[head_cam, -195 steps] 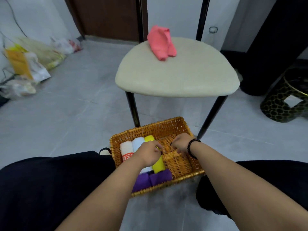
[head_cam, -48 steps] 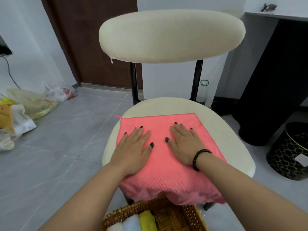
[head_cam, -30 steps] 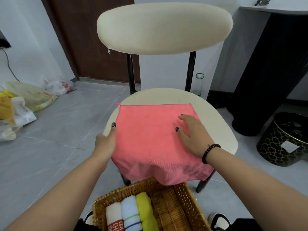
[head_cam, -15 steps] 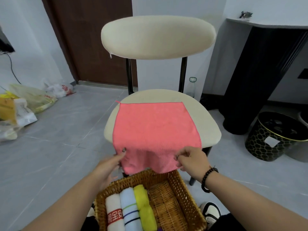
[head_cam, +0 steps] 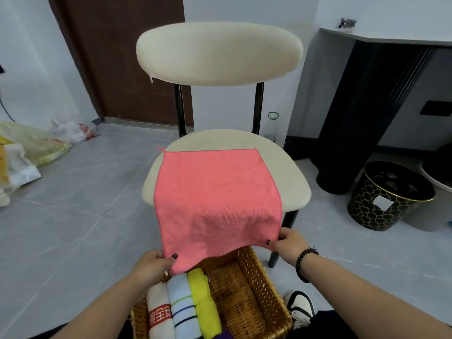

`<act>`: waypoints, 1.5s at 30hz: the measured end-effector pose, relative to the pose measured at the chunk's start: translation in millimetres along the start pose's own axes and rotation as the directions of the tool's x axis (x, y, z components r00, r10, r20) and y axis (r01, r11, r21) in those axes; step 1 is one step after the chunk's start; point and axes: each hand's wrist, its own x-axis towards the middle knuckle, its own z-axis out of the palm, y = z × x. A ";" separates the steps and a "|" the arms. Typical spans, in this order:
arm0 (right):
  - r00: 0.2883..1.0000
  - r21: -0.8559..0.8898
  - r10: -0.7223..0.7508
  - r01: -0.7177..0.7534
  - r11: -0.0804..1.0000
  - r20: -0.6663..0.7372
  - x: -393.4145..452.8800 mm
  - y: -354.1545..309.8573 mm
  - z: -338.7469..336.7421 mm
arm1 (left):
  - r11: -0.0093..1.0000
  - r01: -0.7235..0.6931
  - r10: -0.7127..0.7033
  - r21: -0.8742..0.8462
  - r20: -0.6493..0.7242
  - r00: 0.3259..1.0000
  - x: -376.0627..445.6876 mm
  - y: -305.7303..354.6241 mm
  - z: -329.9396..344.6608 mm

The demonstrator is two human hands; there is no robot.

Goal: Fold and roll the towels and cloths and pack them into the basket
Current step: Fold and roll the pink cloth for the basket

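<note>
Floor of pale grey tile (head_cam: 73, 216) spread under everything, and on it stood the cream padded chair with black metal legs (head_cam: 288, 182), the biggest thing in view. Over its seat lay the square coral-pink microfibre cloth (head_cam: 215, 192), opened flat, its far edge across the middle of the seat and its near edge hanging off the front rim toward the person. Below that hanging edge, on the floor, sat the rectangular woven wicker basket (head_cam: 247, 297), with a white rolled towel bearing red lettering (head_cam: 157, 311), a pale blue striped roll (head_cam: 182, 307) and a yellow roll (head_cam: 204, 304) lined up side by side along its left part, a scrap of purple showing at the bottom edge, and the right part bare. Each grip was pinching a near corner of the pink cloth: the left hand (head_cam: 151, 263) on the lower left corner, thumb on top, and the right hand (head_cam: 288, 241) on the lower right corner, slightly higher. Both hands seemed about equally near the cloth. It stretched straight away from them toward the chair back, so the coming fold looked likely to carry the near edge up and forward onto the far edge, corners matched, before any rolling.
</note>
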 end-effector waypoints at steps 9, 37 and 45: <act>0.990 0.155 0.137 -0.138 0.978 0.017 -32.2 -2.4 -15.8 | 0.964 -0.078 0.083 -0.255 0.008 0.997 -48.2 14.5 -4.3; 0.822 -0.103 -0.417 0.411 0.906 -0.388 -30.9 -107.0 -81.2 | 0.857 -0.479 0.500 0.191 -0.081 0.862 -49.6 118.6 -61.3; 0.844 -0.305 -0.460 0.378 0.874 -0.275 21.5 -103.9 -52.5 | 0.579 -0.616 0.745 0.535 -0.038 0.666 -3.4 135.0 -37.7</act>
